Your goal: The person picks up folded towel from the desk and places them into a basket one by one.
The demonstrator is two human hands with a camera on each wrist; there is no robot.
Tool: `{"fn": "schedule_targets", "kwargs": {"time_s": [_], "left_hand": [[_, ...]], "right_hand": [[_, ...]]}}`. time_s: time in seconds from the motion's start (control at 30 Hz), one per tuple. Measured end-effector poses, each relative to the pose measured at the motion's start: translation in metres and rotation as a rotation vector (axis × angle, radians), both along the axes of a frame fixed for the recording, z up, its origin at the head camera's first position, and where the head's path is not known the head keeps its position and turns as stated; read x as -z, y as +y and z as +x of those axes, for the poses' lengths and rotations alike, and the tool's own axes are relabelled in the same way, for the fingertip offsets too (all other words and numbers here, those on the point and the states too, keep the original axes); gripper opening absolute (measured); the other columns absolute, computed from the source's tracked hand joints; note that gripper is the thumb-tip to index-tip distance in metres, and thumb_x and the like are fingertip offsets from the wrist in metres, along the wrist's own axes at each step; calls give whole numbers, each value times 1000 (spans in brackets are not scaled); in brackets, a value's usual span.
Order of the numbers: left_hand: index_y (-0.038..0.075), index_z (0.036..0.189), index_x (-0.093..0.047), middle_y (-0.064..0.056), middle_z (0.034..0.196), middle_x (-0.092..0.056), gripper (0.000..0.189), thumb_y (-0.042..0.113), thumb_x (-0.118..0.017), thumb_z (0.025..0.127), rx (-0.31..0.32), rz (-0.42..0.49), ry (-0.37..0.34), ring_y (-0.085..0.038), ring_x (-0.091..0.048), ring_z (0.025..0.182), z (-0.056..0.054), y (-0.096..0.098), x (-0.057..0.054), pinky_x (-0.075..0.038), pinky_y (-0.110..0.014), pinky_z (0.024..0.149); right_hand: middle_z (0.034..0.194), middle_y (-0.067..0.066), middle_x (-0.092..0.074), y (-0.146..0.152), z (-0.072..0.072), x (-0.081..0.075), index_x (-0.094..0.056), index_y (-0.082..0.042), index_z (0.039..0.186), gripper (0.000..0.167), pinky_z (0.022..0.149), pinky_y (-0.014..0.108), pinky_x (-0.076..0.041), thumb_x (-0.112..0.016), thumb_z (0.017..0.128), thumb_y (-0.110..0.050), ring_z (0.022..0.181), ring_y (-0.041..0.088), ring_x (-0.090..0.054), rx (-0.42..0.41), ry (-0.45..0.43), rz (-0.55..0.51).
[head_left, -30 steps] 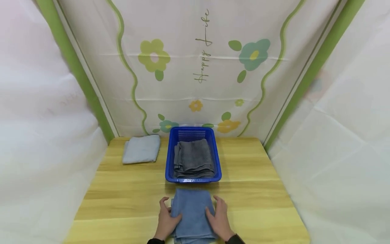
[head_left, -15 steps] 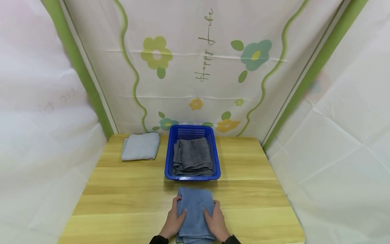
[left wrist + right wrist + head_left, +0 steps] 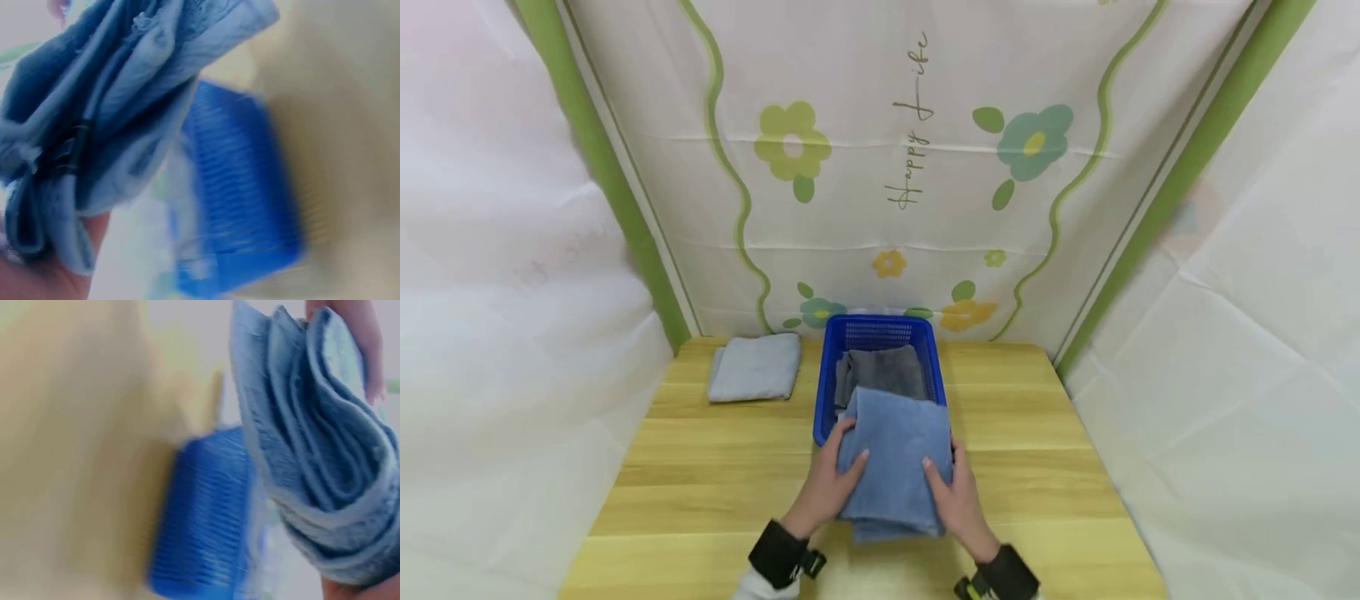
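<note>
Both hands hold a folded blue towel [image 3: 897, 467] by its two sides, thumbs on top and the other fingers curled under the edges. The left hand [image 3: 826, 483] grips its left side, the right hand [image 3: 958, 498] its right side. The towel is raised over the front part of a blue basket [image 3: 822, 400] and hides that part in the head view. In the basket lies a folded dark grey towel [image 3: 887, 369], partly covered by the blue one. Several folded layers of the blue towel [image 3: 331, 450] show in the right wrist view, with the basket [image 3: 200, 519] blurred beyond.
A folded pale grey towel [image 3: 756, 367] lies at the back left of the wooden table [image 3: 700, 475]. White cloth walls [image 3: 880, 167] with printed flowers rise behind the basket and along both sides.
The hands have closed on the sides of the blue towel, lifted it off the table and carried it forward over the basket's front. The basket and pale towel stay in place.
</note>
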State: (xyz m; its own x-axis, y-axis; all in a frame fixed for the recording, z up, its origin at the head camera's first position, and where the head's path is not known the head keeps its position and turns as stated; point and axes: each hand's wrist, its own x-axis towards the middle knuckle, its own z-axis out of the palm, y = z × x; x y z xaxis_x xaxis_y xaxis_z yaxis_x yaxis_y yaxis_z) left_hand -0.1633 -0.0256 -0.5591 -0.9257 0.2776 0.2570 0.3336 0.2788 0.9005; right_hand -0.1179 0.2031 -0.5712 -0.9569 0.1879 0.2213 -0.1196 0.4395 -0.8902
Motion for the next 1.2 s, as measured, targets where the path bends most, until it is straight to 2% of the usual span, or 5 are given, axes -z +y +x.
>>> {"fn": "schedule_targets", "kwargs": {"time_s": [0.23, 0.5, 0.63, 0.97, 1.2], "left_hand": [[0, 152, -37, -26, 150, -47, 50, 20, -50, 108, 62, -185, 179, -40, -46, 140, -83, 12, -44, -41, -55, 113], [-6, 153, -33, -30, 151, -45, 50, 11, -46, 108, 111, -363, 141, -44, -46, 138, -157, 10, -47, -40, -55, 113], [-6, 153, -33, -32, 151, -44, 50, 9, -45, 108, 106, -381, 87, -46, -45, 138, -169, 10, -40, -40, -56, 113], [-3, 158, -27, -29, 156, -38, 52, 10, -39, 109, 65, -519, -192, -47, -40, 142, -182, 16, 25, -38, -56, 114], [-2, 160, -22, -29, 161, -30, 57, 12, -37, 107, 86, -470, -246, -50, -27, 148, -191, 18, 29, -31, -60, 117]], "right_hand": [[156, 29, -37, 22, -89, -44, -26, 0, 157, 69, 118, 61, -31, -56, 105, -35, 144, 45, -37, -105, -48, 39], [157, 38, -28, 15, -167, -45, -21, 15, 154, 70, 122, 58, -26, -51, 107, -27, 147, 50, -29, -127, -133, 176], [154, 41, -31, 9, -183, -36, -23, 19, 151, 67, 120, 58, -28, -52, 106, -22, 145, 52, -32, -122, -144, 184], [141, 50, -37, 7, -186, 18, -28, 28, 142, 66, 114, 60, -36, -58, 99, -12, 136, 58, -38, -141, -234, 336], [146, 50, -30, 12, -189, 19, -23, 27, 145, 67, 115, 63, -31, -56, 101, -12, 140, 60, -31, -148, -257, 285]]}}
